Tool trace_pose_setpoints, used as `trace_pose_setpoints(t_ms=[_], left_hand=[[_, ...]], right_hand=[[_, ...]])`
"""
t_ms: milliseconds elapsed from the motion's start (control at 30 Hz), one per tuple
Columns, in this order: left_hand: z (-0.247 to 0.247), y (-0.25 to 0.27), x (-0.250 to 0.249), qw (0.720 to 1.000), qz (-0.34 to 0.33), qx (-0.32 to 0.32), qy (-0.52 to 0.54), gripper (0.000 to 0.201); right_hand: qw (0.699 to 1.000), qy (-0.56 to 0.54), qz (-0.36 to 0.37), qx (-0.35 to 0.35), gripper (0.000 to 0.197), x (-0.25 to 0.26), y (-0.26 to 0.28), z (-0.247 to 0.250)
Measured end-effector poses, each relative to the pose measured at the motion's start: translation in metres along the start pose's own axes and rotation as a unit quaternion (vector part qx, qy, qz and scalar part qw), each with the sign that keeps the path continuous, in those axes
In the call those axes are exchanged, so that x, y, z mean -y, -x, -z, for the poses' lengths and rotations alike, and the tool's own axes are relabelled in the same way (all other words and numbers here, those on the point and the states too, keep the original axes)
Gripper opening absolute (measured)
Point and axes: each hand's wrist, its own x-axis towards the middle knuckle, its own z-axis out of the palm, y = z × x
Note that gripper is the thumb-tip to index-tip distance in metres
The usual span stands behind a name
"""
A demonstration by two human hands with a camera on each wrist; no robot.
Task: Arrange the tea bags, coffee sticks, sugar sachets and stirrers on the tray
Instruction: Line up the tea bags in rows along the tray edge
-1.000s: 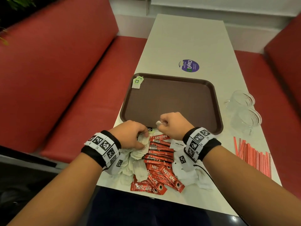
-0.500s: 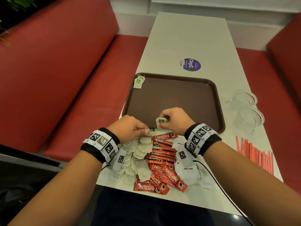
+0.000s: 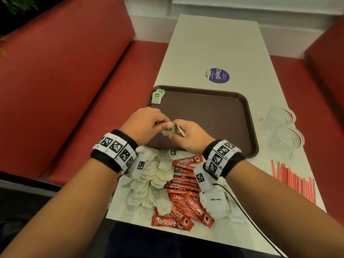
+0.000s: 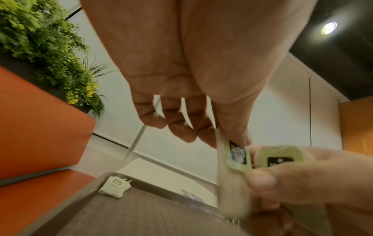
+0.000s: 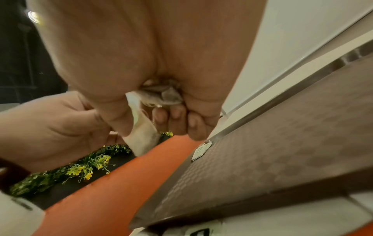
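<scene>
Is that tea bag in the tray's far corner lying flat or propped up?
Flat. The tea bag lies flat in the tray's far left corner, tag on top.

Brown tray mid-frame, one tea bag in its upper-left corner. Tea bags, red coffee sticks, white sugar sachets heaped below; striped stirrers lower right.

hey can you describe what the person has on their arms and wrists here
Both forearms are bare, no sleeves. The left wrist and the right wrist each carry a black fabric band wrapped with white blocks printed with black square fiducial markers. A thin black cable trails from the right band.
</scene>
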Motion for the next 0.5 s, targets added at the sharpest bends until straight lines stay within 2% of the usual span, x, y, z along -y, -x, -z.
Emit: trace_pose_setpoints(t_ms=[133, 200, 267, 400, 500], left_hand=[[-0.001, -0.004, -0.003, 0.998, -0.016, -0.058, 0.011, 0.011], [-0.004, -0.002, -0.003, 0.993, 0.023, -0.083, 0.076, 0.01], [-0.008, 0.002, 0.002, 0.986, 0.072, -0.067, 0.131, 0.014], [-0.009, -0.01, 0.026, 0.985, 0.114, -0.052, 0.117, 0.008], [-0.002, -0.039, 0.051, 0.979, 0.174, -0.074, 0.07, 0.006]], right_hand=[[0.999, -0.014, 0.007, -0.048, 0.01, -0.003, -0.009, -0.002], [0.998, -0.032, 0.006, -0.061, 0.012, -0.005, -0.013, -0.001], [0.997, -0.053, -0.007, -0.056, 0.016, -0.006, -0.018, -0.001], [0.997, -0.06, -0.037, -0.035, 0.014, -0.004, -0.028, 0.0], [0.987, -0.132, -0.079, -0.042, 0.015, 0.0, -0.031, 0.006]])
